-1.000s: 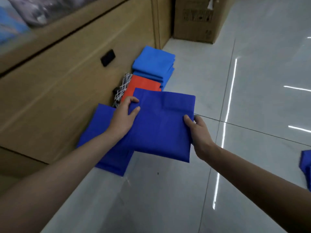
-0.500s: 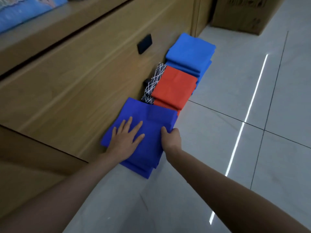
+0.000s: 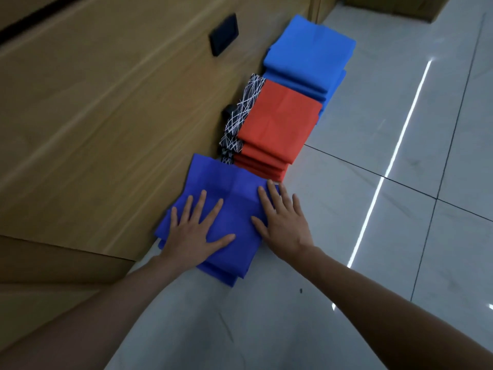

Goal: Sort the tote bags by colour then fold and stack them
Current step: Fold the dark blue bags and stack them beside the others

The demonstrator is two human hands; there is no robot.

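Flatly, left hand and right hand press splayed fingers onto the square, smooth dark-blue folded bags.

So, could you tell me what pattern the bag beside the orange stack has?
The patterned bag is black with crossing white lines; head view.

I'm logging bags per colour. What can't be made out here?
Head view:
dark blue stack: left hand and right hand lie flat on it; lower layers mostly covered, no count.
black-and-white patterned bag: largely hidden behind the red stack.
light blue stack: near edge hidden by the red stack.
cardboard box: cut off by the top edge.
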